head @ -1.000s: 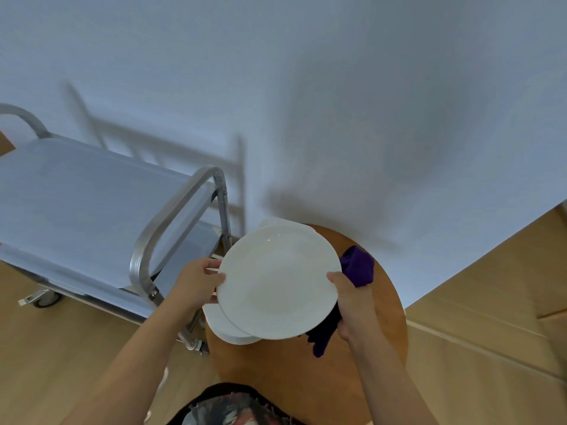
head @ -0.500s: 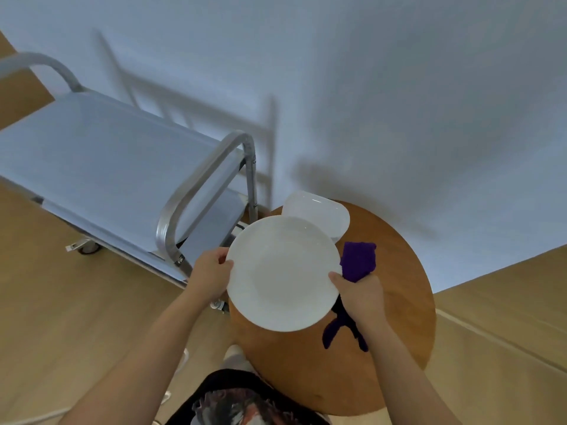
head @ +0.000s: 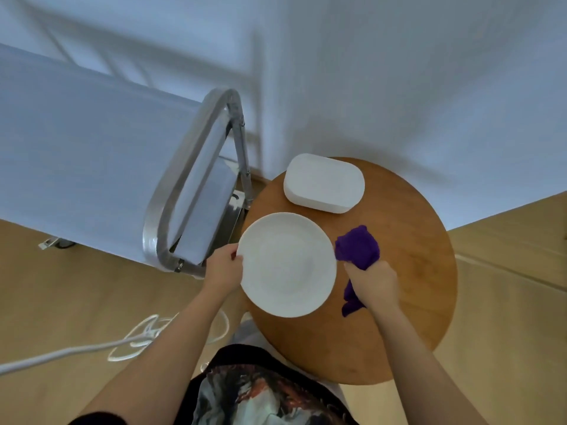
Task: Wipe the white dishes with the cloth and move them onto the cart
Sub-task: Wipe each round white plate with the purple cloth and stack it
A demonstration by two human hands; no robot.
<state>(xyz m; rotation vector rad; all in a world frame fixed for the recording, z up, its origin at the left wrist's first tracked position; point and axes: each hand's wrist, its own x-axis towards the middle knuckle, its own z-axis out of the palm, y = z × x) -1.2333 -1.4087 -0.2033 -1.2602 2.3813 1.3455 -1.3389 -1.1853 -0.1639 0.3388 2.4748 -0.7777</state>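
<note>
The left hand [head: 222, 271] pinches the near-left rim of the round white plate [head: 287, 265], held over the left part of the round wooden desk [head: 408, 271], while the right hand [head: 372, 282] is closed round the purple cloth [head: 357, 248] just beside the plate's right edge — apparently not on it. A second white dish [head: 323, 182], oblong, sits at the desk's far side, near the cart [head: 92, 167]. With one hand's grip on a smooth rim, the plate could tip or slip as wiping pressure comes on — or clip the cart's handle [head: 190, 179] on the way across.
</note>
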